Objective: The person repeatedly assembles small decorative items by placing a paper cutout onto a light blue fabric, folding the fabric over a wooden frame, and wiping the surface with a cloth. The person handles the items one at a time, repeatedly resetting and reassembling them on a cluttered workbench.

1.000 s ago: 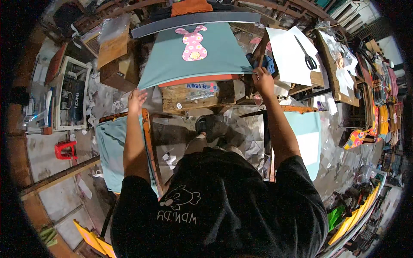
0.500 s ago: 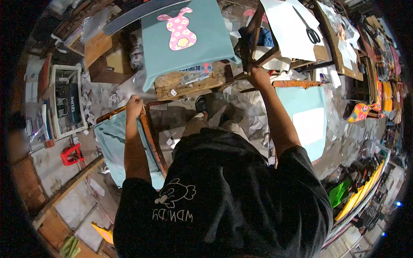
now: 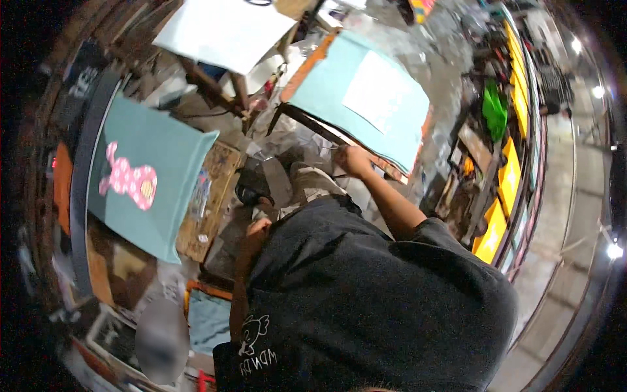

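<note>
My right hand (image 3: 353,161) is at the near edge of a stack of light teal fabric (image 3: 320,91) on a low wooden-edged stand. Its fingers are curled closed, and what they hold, if anything, is hidden. A white sheet (image 3: 369,91) lies on that fabric. Close to my lap is my left hand (image 3: 258,227), small and somewhat blurred, its fingers curled in; I cannot make out anything in it. To the left, a darker teal fabric piece (image 3: 157,150) with a pink flowered rabbit shape (image 3: 130,178) lies spread over a work surface.
A long dark bar (image 3: 91,176) runs along the far side of the rabbit piece. White paper (image 3: 225,29) covers a wooden table at the top. More teal fabric (image 3: 209,320) rests on a stand at lower left. Yellow pieces (image 3: 509,173) and a green item (image 3: 494,111) are at right.
My body and view have turned right. My right hand has left the wooden table frame for the stand with the white sheet. My left hand has come away from the left stand toward my lap.
</note>
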